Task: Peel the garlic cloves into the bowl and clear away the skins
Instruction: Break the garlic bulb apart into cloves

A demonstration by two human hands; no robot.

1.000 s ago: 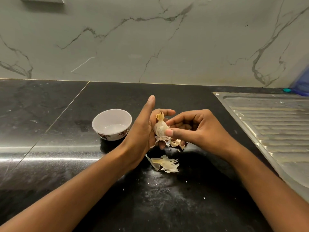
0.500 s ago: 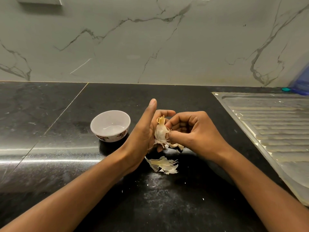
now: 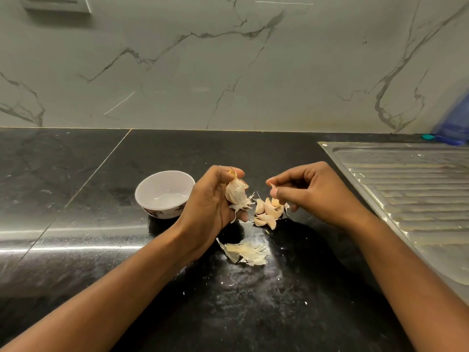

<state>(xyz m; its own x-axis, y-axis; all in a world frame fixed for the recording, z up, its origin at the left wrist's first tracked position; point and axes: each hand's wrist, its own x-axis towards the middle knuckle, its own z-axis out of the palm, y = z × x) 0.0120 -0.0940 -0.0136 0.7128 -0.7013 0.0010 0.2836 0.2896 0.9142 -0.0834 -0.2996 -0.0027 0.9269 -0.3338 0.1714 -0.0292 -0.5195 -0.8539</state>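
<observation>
My left hand (image 3: 209, 201) grips a partly stripped garlic bulb (image 3: 236, 193), stem end up, just above the black counter. To its right my right hand (image 3: 309, 191) pinches a small bit of garlic (image 3: 273, 187) between thumb and forefinger, right above several loose unpeeled cloves (image 3: 267, 212) lying on the counter. A heap of papery skins (image 3: 245, 251) lies nearer to me, below the cloves. The white bowl (image 3: 164, 193) with a flowered base stands left of my left hand and holds no cloves.
A steel sink drainboard (image 3: 411, 189) fills the right side of the black counter (image 3: 76, 199). A blue container (image 3: 454, 123) stands at the far right against the marble wall. Small white skin flecks dot the counter in front of me.
My hands have drawn apart: the right one pulled away from the bulb to the right, and loose cloves now lie on the counter between the hands. My left thumb has closed over the bulb.
</observation>
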